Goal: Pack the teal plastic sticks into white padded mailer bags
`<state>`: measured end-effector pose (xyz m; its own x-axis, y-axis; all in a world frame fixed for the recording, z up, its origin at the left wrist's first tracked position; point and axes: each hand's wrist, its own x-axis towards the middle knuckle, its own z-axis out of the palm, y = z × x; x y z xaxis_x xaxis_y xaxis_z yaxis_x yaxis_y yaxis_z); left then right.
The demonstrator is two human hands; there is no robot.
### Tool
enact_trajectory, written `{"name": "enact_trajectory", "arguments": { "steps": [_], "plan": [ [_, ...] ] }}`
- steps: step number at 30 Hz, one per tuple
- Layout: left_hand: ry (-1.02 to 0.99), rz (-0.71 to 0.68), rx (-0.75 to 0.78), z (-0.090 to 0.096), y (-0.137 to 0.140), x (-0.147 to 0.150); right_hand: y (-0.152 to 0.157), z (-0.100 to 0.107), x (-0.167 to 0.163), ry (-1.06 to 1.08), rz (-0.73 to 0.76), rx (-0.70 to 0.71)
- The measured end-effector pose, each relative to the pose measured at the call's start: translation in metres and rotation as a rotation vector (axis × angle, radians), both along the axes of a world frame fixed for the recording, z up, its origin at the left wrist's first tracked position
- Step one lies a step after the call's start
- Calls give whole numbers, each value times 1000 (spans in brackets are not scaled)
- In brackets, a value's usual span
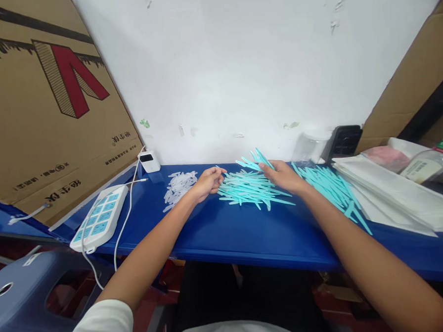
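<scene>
A printed cardboard box stands at the left, then a white power strip on the blue surface, with a small white device beyond it near the wall. Next comes a loose heap of small whitish pieces. Just right of it is the person's left hand, thumb and fingers drawn together; whether a piece sits between them is too small to tell. In the middle lies a pile of teal sticks. Above its far right side, the right hand grips a few loose sticks, fanned toward the far left. Farther right lie a second teal pile, stacked white sheets and a tilted bottle.
</scene>
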<state>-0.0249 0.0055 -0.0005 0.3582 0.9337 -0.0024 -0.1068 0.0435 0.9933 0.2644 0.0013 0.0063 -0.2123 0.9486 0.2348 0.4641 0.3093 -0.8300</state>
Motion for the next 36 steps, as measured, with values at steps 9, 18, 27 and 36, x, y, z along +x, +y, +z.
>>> {"name": "enact_trajectory", "arguments": {
  "steps": [9,18,27,36],
  "plan": [
    [-86,-51,-65,1,0,0,-3,4,-2,8,-44,-79],
    [114,48,57,-4,0,3,-8,6,-3,19,34,-46],
    [-58,4,-91,-1,-2,0,-7,4,-6,18,23,-48],
    [-67,-77,-57,-1,-1,2,-5,3,-4,20,46,-49]
  ]
}}
